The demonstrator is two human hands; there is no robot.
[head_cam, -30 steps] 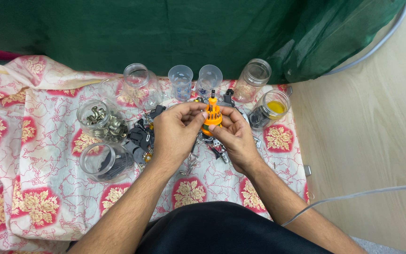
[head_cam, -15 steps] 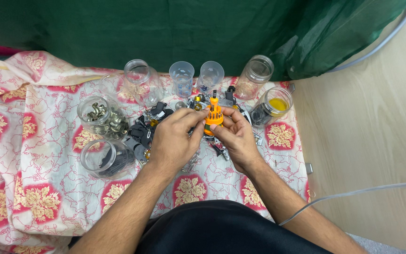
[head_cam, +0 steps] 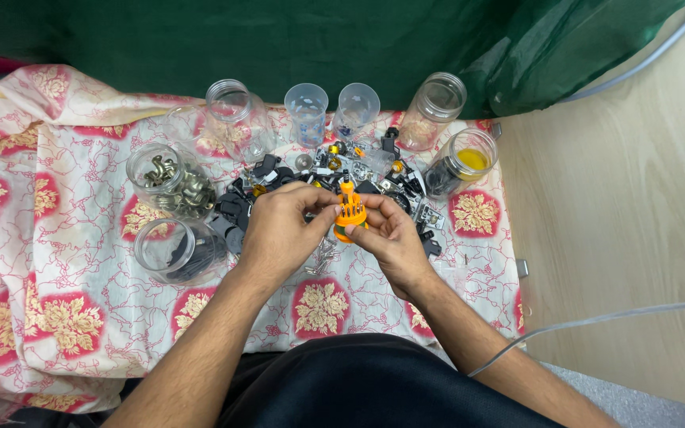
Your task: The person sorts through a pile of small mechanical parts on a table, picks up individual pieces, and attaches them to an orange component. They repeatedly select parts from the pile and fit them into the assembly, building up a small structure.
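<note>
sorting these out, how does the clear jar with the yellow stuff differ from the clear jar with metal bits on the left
The clear jar holding something yellow sits at the right edge of the patterned cloth, right of both hands; the clear jar of grey metal hardware sits left of them. The yellow one holds a single patch of colour, while the metal one holds many loose curved pieces. Both are lidless, transparent and round.

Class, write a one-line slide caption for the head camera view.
Both hands, left and right, hold an orange ribbed part over a floral cloth strewn with small hardware and clear jars.
</note>
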